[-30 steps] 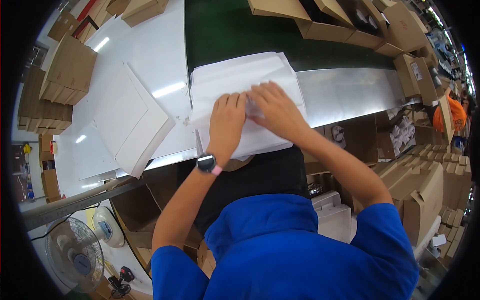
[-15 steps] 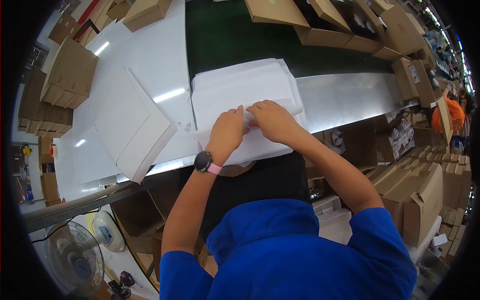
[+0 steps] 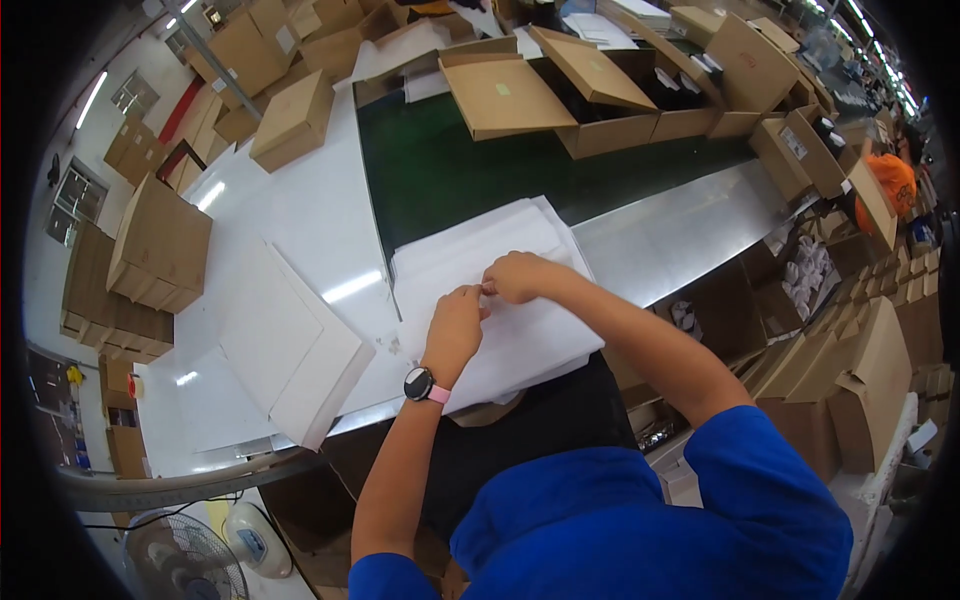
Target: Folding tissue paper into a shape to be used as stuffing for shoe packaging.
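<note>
Left hand (image 3: pixel 457 325): fingers bent over the sheets, tips close by the right hand's; whether they pinch anything, I can't tell from here.
Right hand (image 3: pixel 520 277): fingers curled together, whatever is inside them hidden.
Paper stack (image 3: pixel 505 345): beneath both hands, at the front edge of the table (image 3: pixel 310 200).
White pile (image 3: pixel 295 345): left of the stack, near that edge.
Boxes (image 3: pixel 160 250): along the table's left edge.

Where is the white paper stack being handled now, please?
In the head view, the white paper stack lies near the centre beneath the left hand and right hand, with the metal strip showing to its right.
</note>
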`<state>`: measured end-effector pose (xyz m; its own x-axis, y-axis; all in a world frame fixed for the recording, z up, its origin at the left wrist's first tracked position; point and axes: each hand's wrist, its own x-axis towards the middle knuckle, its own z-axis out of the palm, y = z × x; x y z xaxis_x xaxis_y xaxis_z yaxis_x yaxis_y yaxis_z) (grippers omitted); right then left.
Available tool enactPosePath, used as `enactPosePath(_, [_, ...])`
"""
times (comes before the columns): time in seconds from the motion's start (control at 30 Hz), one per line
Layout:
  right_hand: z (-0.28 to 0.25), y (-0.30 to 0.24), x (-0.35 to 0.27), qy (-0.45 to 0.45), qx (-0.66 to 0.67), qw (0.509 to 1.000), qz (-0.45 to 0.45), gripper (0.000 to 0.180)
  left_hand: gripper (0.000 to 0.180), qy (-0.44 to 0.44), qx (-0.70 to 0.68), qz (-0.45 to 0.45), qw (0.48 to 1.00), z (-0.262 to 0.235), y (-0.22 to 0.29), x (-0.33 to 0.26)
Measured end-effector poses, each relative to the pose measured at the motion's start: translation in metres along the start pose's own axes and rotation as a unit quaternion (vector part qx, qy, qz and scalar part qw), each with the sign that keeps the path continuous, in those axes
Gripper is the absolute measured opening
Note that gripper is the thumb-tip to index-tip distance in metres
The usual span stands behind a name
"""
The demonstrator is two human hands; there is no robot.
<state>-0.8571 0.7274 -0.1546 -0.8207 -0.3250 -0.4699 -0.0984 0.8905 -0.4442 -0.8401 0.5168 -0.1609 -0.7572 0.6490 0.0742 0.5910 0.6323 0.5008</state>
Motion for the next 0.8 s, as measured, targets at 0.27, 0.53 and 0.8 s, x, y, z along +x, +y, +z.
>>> enactPosePath(0.27, [0.059,-0.017,-0.031,0.346,-0.124,0.924,-0.104,0.036,0.028,-0.119,0.005,-0.045,0.992,-0.003,-0.041,0.026])
enactPosePath(0.53, [0.011,-0.011,-0.002,0.174,-0.090,0.980,-0.029,0.038,0.039,0.081,0.151,-0.002,0.985,0.015,-0.005,0.005])
enactPosePath(0.8, [0.042,-0.028,-0.017,0.395,-0.054,0.906,-0.142,0.051,0.029,0.004,0.014,-0.053,0.998,0.009,-0.051,0.030])
